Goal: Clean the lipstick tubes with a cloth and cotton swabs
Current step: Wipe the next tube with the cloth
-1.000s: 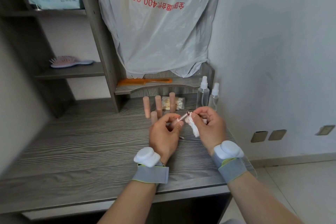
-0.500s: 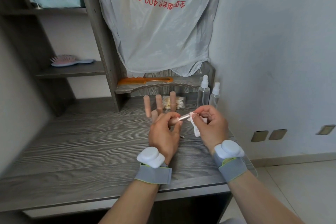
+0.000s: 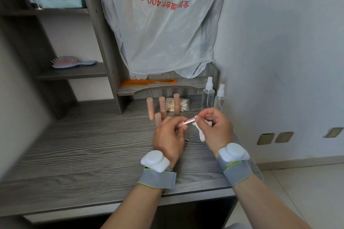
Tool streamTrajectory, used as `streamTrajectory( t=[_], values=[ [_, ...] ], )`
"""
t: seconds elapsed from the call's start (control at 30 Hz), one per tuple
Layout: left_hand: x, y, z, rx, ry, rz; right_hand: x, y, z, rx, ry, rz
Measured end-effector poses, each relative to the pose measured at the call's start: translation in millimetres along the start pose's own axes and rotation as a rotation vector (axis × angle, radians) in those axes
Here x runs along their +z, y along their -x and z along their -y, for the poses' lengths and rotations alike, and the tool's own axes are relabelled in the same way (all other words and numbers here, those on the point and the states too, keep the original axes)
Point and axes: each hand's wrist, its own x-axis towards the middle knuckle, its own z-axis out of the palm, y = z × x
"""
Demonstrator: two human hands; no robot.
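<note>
The grey wood-grain desk (image 3: 74,154) carries the whole job; at its back, under the low shelf, a packet of cotton swabs (image 3: 185,103) lies unopened as far as can be seen, with two clear spray bottles (image 3: 208,95) just beside it. Four standing lipstick tubes (image 3: 162,107) wait upright in a loose cluster in front of the packet; whether any has been cleaned cannot be told, so the task looks at most partly done, with the swab work probably still to come.

The left hand (image 3: 168,139) pinches one end of the lipstick tube in hand (image 3: 189,121) between thumb and curled fingers, holding it above the desk, roughly level; its shiny metallic end juts out to the right, clear of the left fingers. The right hand (image 3: 216,130) pinches the white cloth (image 3: 202,134) against that exposed tip, the loose corner hanging below the thumb; the wiping of this tube seems under way. A small pale stick (image 3: 186,139) lies on the desk beneath the hands, too small to identify.
</note>
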Motion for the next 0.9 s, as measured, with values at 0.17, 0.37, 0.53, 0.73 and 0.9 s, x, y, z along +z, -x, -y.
streamTrajectory(
  t=[0.17, 0.37, 0.53, 0.73, 0.9],
  values=[
    [0.5, -1.0, 2.0, 0.003, -0.033, -0.012, 0.8, 0.4, 1.7, 0.01, -0.033, 0.122],
    [1.6, -2.4, 3.2, 0.001, -0.035, 0.007, 1.6, 0.5, 1.3, 0.006, -0.004, 0.133],
    [1.6, -1.5, 3.0, -0.023, -0.002, -0.01, 3.8, 0.6, 0.3, 0.009, 0.029, 0.118],
    [0.3, -3.7, 5.8, -0.174, 0.233, -0.066, 4.0, -3.1, -3.6, 0.037, -0.017, 0.092],
    [1.7, -5.3, 9.0, -0.184, 0.266, -0.052, 3.8, -3.4, -6.6, 0.013, -0.036, 0.093]
  ],
)
